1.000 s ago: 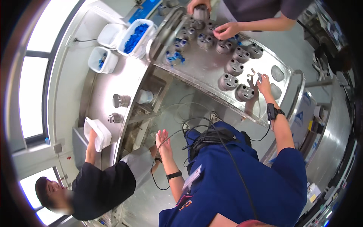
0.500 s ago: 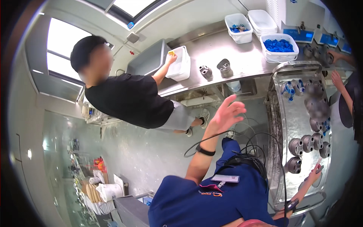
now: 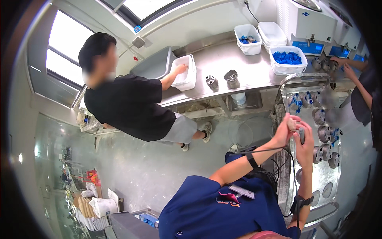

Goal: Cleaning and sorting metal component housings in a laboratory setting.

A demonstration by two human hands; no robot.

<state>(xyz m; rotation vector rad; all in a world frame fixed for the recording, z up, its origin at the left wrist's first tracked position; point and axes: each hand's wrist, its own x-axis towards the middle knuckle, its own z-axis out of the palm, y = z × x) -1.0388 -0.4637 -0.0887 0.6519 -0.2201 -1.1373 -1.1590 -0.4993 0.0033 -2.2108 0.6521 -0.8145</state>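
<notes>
My left hand [image 3: 282, 133] is raised beside the metal trolley [image 3: 333, 201], its fingers closed on a small beige lump [image 3: 292, 124]. Close against it, my right hand [image 3: 305, 149] grips a short grey rod-shaped tool [image 3: 301, 135], whose exact kind I cannot make out. Both hands hold these pieces near each other at the trolley's left edge. Rows of grey metal castings [image 3: 326, 151] with round holes stand on the trolley. Several at its far end carry blue pieces [image 3: 295, 102]. My right forearm hides part of the near castings.
A person in black [image 3: 127, 105] reaches into a white tub [image 3: 187, 85] at the bench [image 3: 254, 77]. Two castings [image 3: 231, 77] stand there, with a tub of blue pieces [image 3: 287, 58] farther right. Another person's hands [image 3: 348, 69] work at the right. Black cables [image 3: 274, 161] hang by my waist.
My left hand has moved right from over the floor and closed on the beige lump. My right hand has risen from the trolley's near end with the grey tool to meet it.
</notes>
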